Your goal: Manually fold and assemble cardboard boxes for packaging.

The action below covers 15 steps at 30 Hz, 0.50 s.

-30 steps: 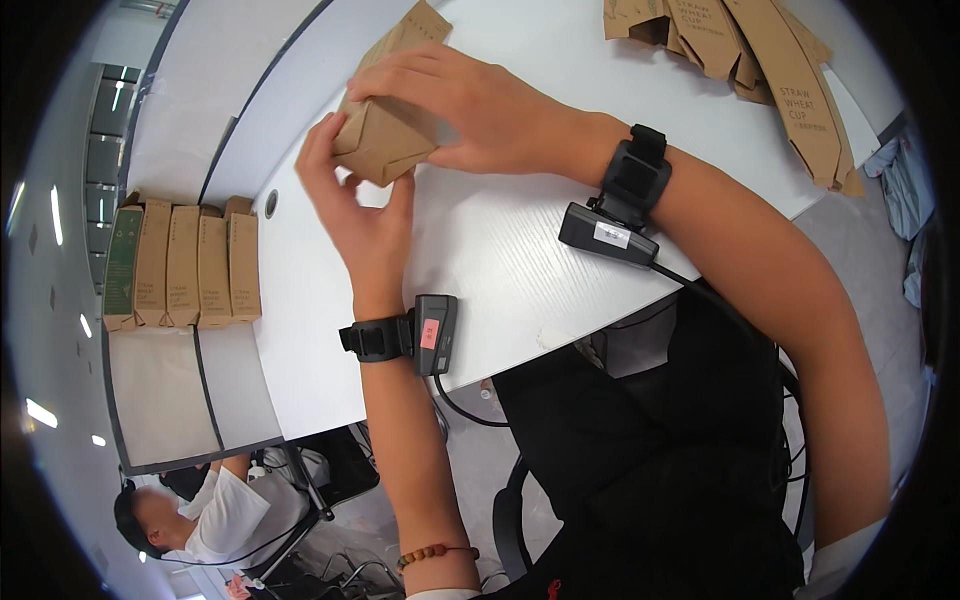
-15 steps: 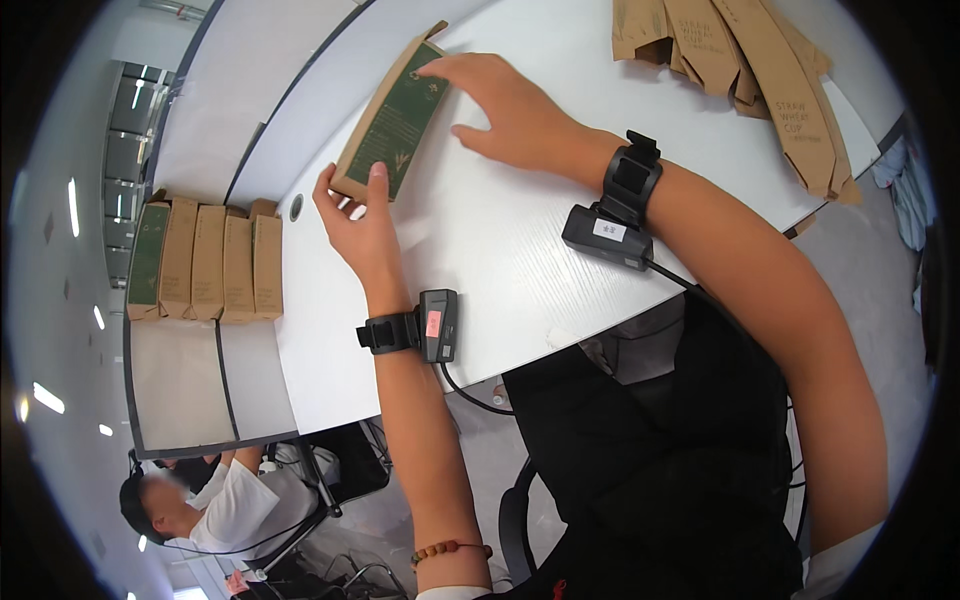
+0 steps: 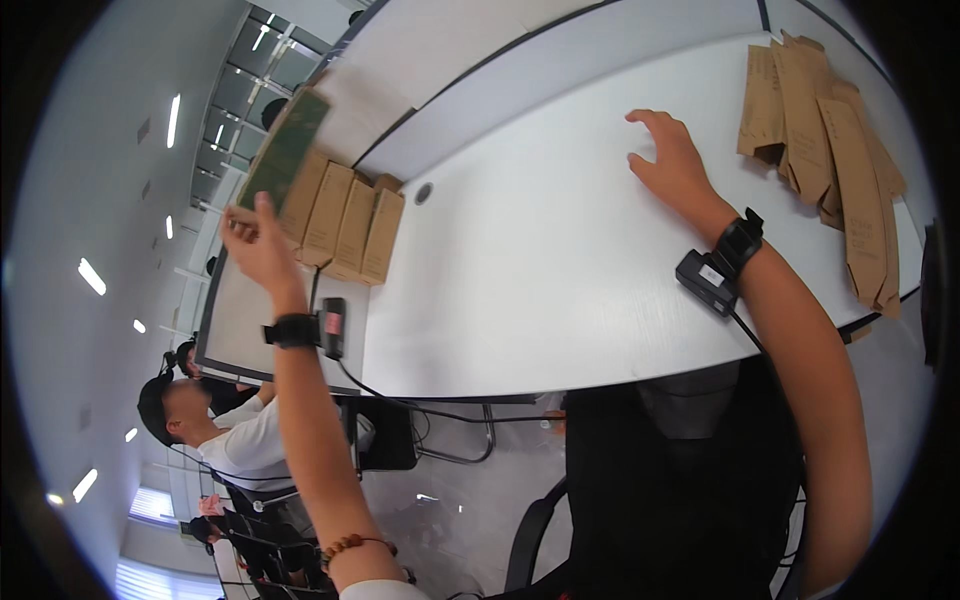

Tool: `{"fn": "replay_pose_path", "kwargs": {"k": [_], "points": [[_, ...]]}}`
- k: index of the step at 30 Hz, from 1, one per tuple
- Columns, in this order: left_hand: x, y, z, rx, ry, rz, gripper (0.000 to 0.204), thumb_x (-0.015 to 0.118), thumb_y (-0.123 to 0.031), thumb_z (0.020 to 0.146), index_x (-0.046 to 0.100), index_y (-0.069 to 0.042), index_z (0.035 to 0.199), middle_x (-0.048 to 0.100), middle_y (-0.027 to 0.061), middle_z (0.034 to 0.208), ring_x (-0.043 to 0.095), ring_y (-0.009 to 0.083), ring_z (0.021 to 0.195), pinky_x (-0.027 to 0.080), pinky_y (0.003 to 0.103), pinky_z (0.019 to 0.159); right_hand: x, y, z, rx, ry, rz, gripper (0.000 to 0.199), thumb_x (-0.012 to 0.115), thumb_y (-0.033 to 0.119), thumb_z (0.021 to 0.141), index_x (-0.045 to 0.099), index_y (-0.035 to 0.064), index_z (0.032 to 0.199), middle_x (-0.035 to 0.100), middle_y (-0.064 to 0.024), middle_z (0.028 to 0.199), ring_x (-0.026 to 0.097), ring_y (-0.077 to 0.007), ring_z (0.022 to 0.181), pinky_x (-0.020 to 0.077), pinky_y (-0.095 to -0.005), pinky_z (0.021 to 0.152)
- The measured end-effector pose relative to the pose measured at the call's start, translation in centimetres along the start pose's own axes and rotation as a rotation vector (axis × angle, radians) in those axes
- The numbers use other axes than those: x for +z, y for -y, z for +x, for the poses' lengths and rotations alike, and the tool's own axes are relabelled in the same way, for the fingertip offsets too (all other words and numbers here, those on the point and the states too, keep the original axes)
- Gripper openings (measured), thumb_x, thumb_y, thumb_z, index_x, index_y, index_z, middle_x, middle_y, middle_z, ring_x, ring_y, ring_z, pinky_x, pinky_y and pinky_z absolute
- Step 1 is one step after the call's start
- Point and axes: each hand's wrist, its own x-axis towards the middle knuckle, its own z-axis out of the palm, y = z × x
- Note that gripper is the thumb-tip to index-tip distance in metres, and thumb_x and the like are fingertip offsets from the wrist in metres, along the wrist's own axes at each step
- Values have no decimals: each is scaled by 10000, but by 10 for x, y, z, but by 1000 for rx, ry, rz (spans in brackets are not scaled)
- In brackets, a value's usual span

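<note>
Box going to the left row

My left hand (image 3: 255, 245) grips a green-faced box (image 3: 285, 150) over the row of boxes (image 3: 345, 225) at far left; right hand (image 3: 672, 160) open, fingers spread on the desk (image 3: 540, 260).

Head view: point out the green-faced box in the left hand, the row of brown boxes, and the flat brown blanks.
green-faced box (image 3: 285, 148), head view, middle of its green face.
row of brown boxes (image 3: 350, 228), head view, a middle box's top.
flat brown blanks (image 3: 845, 150), head view, middle of stack.

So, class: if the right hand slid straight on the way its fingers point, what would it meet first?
Bare white table at first; the right hand points up-left, away from the flat brown bags. The table's far edge probably comes next, though depth is unclear.
</note>
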Motion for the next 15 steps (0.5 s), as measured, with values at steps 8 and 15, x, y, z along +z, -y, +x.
{"fn": "replay_pose_path", "kwargs": {"k": [8, 15], "points": [[-33, 92, 125, 26, 40, 588, 733, 722, -512, 866, 528, -25, 1378, 645, 268, 1242, 614, 426, 1170, 458, 465, 1018, -4, -3, 10, 2, 2, 7, 466, 688, 109, 794, 571, 87, 1245, 597, -147, 1232, 527, -366, 1173, 439, -445, 1022], [-11, 88, 122, -109, 67, 876, 768, 664, -558, 884, 384, -238, 1523, 400, 259, 1433, 450, 448, 1262, 439, 560, 996, -6, -8, 1, -59, -19, 7, 497, 694, 81, 772, 565, 61, 1251, 591, -161, 1245, 534, -366, 1157, 440, -443, 1014]]}}
